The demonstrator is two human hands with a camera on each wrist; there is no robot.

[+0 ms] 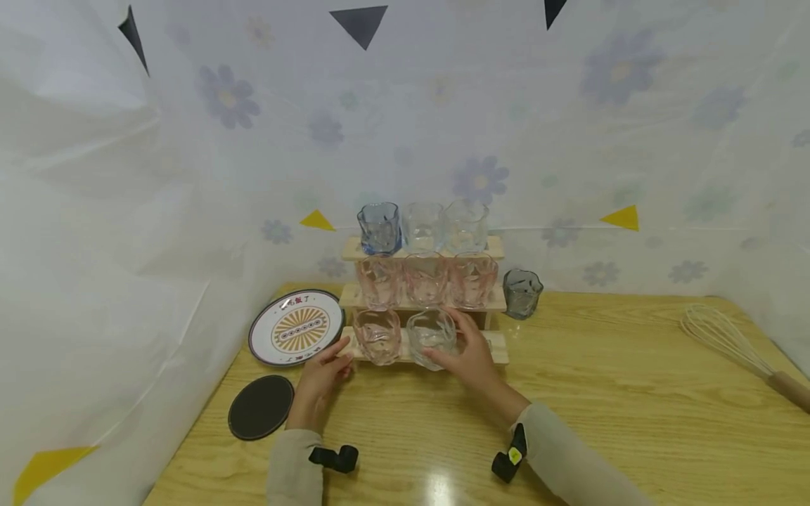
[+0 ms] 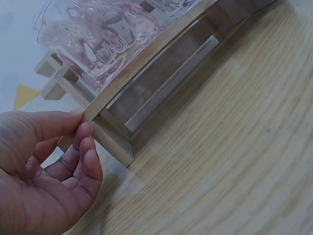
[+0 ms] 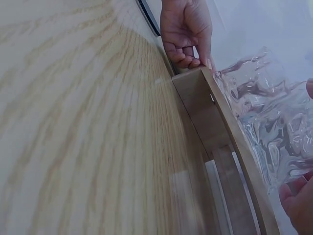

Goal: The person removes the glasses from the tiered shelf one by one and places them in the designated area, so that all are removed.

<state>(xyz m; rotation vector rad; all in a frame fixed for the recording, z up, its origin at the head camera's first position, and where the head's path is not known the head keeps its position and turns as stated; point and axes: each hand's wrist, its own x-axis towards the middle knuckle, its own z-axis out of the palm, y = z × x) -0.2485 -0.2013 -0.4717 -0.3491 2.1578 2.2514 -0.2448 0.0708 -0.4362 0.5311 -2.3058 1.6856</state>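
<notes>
A three-step wooden rack (image 1: 498,348) bears rows of wavy-sided glasses. My left hand (image 1: 319,383) pinches the left end of its lowest step between thumb and fingers, plain in the left wrist view. On that step, a pinkish glass (image 1: 377,339) stands nearest this hand. My right hand (image 1: 473,360) holds the clear glass (image 1: 432,339) beside it, thumb at the front and fingers round the right side. The right wrist view shows only part of this hand at its right edge. Pink glasses (image 1: 425,281) fill the middle step; a blue glass (image 1: 379,229) and two clear glasses (image 1: 467,226) line the top.
A grey glass (image 1: 522,295) stands on the table right of the rack. To the left, a patterned plate (image 1: 296,327) leans near a dark round coaster (image 1: 261,407). A whisk (image 1: 740,348) lies far right. Flowered white sheeting (image 1: 405,133) hangs behind and at the sides.
</notes>
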